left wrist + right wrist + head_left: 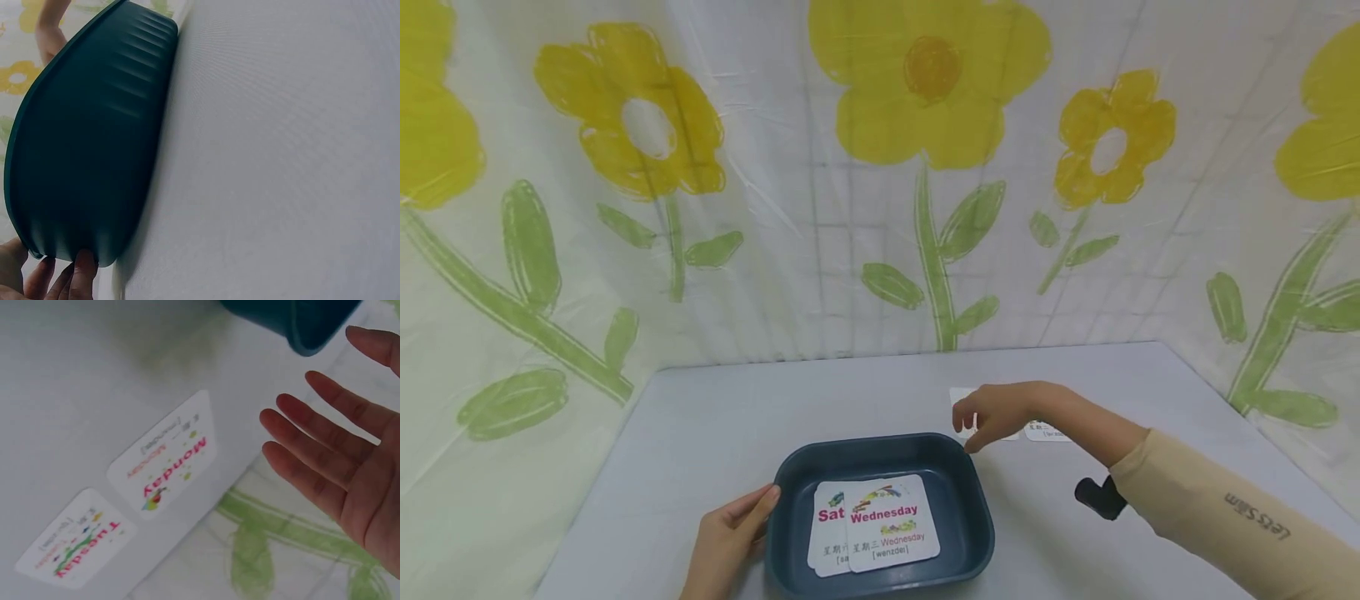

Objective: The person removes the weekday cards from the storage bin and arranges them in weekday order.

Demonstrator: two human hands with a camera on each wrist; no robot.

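Observation:
A dark teal plastic tray [981,533] stands on the table, its outer wall filling much of the left wrist view. My left hand [730,533] grips its left rim, thumb on top and fingertips [84,265] against the outside. Inside the tray, a Wednesday card [891,525] overlaps a Saturday card [827,533]. Over the tray's far right corner hovers my right hand [996,412], holding nothing, its fingers [319,450] spread and relaxed. Beyond it lie a Monday card [169,456] and a Tuesday card [75,540], side by side; the right arm partly covers both in the head view.
A black object [1101,497] is partly covered by the right sleeve [1225,517]. The white table [700,433] ends at the back against a curtain [775,250] printed with yellow flowers.

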